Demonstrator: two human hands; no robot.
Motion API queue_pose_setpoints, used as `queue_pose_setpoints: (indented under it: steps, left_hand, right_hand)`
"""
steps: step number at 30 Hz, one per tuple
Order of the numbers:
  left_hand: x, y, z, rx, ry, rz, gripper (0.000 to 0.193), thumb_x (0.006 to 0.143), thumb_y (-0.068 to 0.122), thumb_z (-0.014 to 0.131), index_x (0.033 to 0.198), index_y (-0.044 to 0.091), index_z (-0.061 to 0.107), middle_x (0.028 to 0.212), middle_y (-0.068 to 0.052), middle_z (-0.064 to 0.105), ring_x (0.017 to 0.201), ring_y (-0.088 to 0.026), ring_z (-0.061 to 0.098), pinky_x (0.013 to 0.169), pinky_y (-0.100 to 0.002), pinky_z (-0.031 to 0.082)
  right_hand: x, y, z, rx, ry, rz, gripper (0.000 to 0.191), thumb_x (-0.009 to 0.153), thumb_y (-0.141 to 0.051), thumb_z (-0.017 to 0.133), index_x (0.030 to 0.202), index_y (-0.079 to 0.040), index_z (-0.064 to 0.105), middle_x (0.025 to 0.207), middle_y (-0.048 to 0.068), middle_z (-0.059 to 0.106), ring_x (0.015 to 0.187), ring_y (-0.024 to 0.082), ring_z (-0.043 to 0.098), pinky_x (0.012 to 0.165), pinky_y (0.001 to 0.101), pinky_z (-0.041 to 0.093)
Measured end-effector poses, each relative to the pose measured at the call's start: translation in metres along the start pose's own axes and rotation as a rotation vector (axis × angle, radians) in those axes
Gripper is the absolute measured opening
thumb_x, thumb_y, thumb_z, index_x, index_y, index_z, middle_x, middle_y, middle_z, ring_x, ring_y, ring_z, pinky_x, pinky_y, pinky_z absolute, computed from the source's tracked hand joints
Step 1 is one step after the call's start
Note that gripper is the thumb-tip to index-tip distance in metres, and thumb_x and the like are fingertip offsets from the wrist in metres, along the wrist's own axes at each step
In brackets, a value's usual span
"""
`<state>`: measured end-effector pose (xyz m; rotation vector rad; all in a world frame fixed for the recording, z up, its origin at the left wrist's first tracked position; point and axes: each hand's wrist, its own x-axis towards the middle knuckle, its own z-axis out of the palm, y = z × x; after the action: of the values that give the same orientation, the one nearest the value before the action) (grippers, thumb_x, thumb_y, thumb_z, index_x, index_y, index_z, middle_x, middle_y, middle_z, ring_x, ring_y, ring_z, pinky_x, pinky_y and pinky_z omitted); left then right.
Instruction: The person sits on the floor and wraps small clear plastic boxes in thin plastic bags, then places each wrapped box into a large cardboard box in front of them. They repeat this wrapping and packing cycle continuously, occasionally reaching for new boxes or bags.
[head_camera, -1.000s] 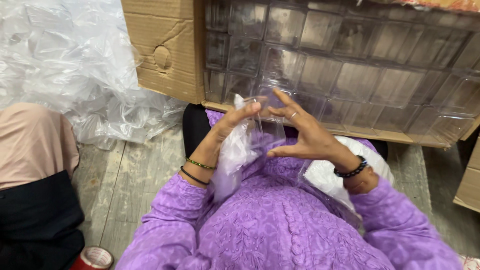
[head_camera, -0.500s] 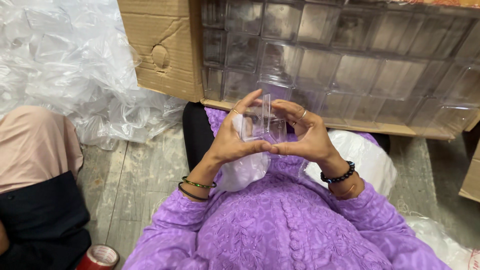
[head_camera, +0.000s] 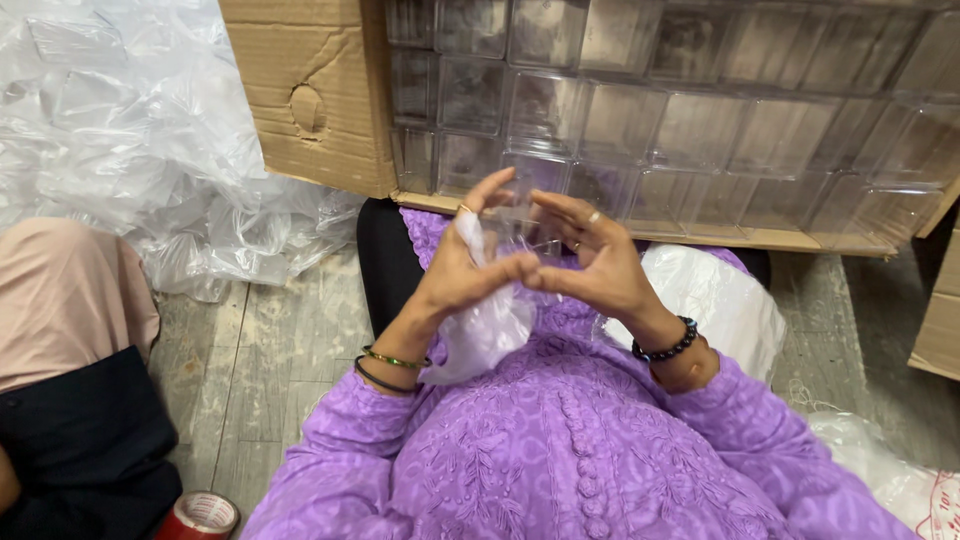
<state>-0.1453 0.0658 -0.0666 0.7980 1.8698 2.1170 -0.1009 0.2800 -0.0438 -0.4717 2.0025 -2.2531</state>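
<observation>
Both hands pinched one small clear box at chest height: left hand also gripped a thin plastic bag hanging below, right hand steadied the far side. Bagging step looked underway. Carton of clear boxes stood just beyond the fingertips.

A red tape roll lies on the floor (beside crumpled plastic sheeting).

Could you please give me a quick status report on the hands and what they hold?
Left hand and right hand both pinch a clear plastic box. Thin plastic bag hangs beneath. Carton of clear boxes close ahead.
</observation>
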Motion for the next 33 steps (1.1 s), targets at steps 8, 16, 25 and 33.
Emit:
queue_pose_setpoints:
  steps: [8, 16, 25, 33]
  left_hand:
    - [0.007, -0.020, -0.019, -0.328, -0.075, -0.359, 0.091, 0.088, 0.050, 0.074, 0.153, -0.004, 0.043, 0.135, -0.023, 0.063, 0.130, -0.024, 0.058, 0.113, -0.037, 0.041]
    - [-0.001, 0.007, -0.009, 0.084, -0.013, -0.038, 0.096, 0.078, 0.053, 0.083, 0.152, 0.002, 0.048, 0.156, -0.006, 0.047, 0.144, -0.016, 0.048, 0.120, -0.032, 0.039]
    - [-0.006, 0.046, 0.001, 0.213, -0.032, 0.179, 0.117, 0.066, 0.031, 0.101, 0.162, 0.008, 0.040, 0.149, -0.011, 0.053, 0.141, -0.023, 0.053, 0.121, -0.037, 0.046]
    - [-0.006, 0.025, -0.004, 0.102, 0.020, 0.099, 0.114, 0.069, 0.029, 0.099, 0.162, 0.006, 0.039, 0.148, -0.011, 0.054, 0.138, -0.021, 0.054, 0.118, -0.035, 0.046]
  right_hand:
    - [0.021, -0.042, -0.027, -0.592, -0.447, -0.351, 0.089, 0.069, -0.029, 0.097, 0.143, -0.009, 0.051, 0.164, 0.020, 0.036, 0.153, 0.035, 0.038, 0.124, 0.0455, 0.036]
    - [0.016, -0.026, -0.023, -0.229, -0.273, -0.310, 0.085, 0.070, -0.008, 0.095, 0.144, -0.004, 0.054, 0.156, 0.014, 0.048, 0.150, 0.024, 0.044, 0.129, 0.0417, 0.034]
    - [0.003, -0.013, -0.022, -0.056, -0.172, -0.297, 0.081, 0.071, -0.005, 0.094, 0.145, -0.003, 0.060, 0.159, 0.013, 0.047, 0.151, 0.023, 0.045, 0.130, 0.0395, 0.037]
    - [0.011, -0.003, -0.008, -0.099, -0.100, -0.251, 0.089, 0.072, -0.010, 0.096, 0.151, -0.004, 0.055, 0.164, 0.016, 0.044, 0.153, 0.026, 0.044, 0.132, 0.0407, 0.035]
